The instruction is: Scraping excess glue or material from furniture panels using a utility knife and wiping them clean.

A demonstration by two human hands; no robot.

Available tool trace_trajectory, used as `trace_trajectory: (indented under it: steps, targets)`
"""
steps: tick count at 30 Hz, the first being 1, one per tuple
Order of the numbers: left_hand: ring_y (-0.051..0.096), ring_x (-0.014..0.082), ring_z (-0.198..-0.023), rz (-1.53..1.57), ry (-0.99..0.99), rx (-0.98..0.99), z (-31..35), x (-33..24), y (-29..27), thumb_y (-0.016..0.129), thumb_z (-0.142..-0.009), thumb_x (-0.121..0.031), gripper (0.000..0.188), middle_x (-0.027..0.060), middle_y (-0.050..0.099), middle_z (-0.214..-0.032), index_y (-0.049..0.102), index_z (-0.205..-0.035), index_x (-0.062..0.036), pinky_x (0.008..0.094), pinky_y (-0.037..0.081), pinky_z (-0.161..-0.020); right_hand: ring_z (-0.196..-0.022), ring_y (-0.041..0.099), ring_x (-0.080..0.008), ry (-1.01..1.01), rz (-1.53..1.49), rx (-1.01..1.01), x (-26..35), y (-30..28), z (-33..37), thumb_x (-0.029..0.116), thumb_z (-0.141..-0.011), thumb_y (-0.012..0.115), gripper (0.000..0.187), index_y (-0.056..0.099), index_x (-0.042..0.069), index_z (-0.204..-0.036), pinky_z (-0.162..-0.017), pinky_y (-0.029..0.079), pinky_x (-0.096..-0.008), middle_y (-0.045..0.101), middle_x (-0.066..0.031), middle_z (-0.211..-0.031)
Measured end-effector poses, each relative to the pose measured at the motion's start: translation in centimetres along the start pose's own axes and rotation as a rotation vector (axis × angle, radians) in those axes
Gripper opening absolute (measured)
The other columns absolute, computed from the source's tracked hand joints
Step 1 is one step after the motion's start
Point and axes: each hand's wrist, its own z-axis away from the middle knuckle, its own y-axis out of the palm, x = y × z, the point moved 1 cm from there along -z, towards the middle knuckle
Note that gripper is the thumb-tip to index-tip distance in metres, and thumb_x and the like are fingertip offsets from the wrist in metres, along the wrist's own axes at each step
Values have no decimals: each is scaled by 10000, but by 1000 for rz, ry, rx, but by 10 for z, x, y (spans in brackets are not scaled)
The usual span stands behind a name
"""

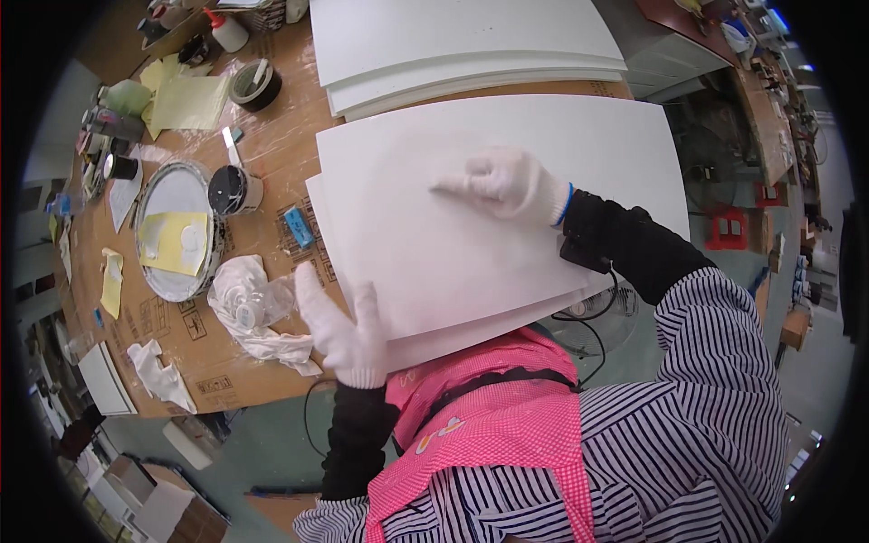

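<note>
A large white board [434,271] lies in front of me on at least one more white sheet. My right hand [507,185], in a white knit glove, is over the upper middle of the board. Its index finger points left with a greyish tip at the surface, and the other fingers are curled; whether they hold something small is hidden. My left hand [342,328], gloved the same way, is at the board's lower left edge with thumb and fingers apart, holding nothing. Beside it lies a crumpled white cloth [240,294] with a clear plastic bottle [252,312] on it.
Left of the board are a blue block [298,228], a black-lidded jar [233,190], and a round lid [167,281] bearing yellow sandpaper [186,237]. Farther back sit a tape roll [255,86] and a red-tipped bottle [226,32]. More white boards [462,45] are stacked beyond.
</note>
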Motion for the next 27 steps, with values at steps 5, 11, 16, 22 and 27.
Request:
trace_trajectory:
  steps: [5, 11, 16, 22, 27]
  targets:
    - [448, 488, -1399, -73, -2, 0, 3, -3, 37, 755, -901, -244, 842, 323, 450, -1531, 338, -1557, 78, 532, 337, -1191, -700, 673, -274, 362, -227, -201, -16, 8, -15, 55, -932, 651, 390, 738, 155, -1299, -623, 556, -340, 711, -80, -897]
    - [471, 488, -1377, -140, 46, -20, 4, -2, 35, 757, -900, -263, 845, 325, 458, -1525, 342, -1570, 42, 532, 370, -1167, -656, 655, -280, 479, -288, -151, -20, 4, -25, 29, -896, 648, 464, 724, 181, -1327, -560, 524, -368, 679, -107, -855]
    - [472, 492, -1375, -131, 32, -22, 5, -4, 35, 749, -902, -269, 837, 327, 450, -1530, 349, -1570, 36, 531, 380, -1159, -648, 649, -283, -4, -60, 22, 1, -4, -15, 12, -883, 656, 495, 697, 149, -1357, -572, 537, -385, 667, -122, -856]
    - [461, 475, -1410, -106, 37, -34, 2, -6, 38, 733, -908, -211, 780, 328, 460, -1527, 378, -1554, 44, 506, 375, -1187, -715, 693, -278, 286, -94, -69, -29, -3, -19, -15, -887, 641, 490, 708, 148, -1344, -616, 564, -374, 722, -95, -939]
    - [469, 473, -1392, -120, 60, -30, 4, -2, 37, 739, -913, -297, 827, 323, 454, -1524, 355, -1568, 33, 521, 392, -1155, -768, 730, -267, -6, -134, -49, -9, -6, -12, 8, -934, 627, 410, 719, 128, -1315, -660, 586, -332, 743, -135, -1005]
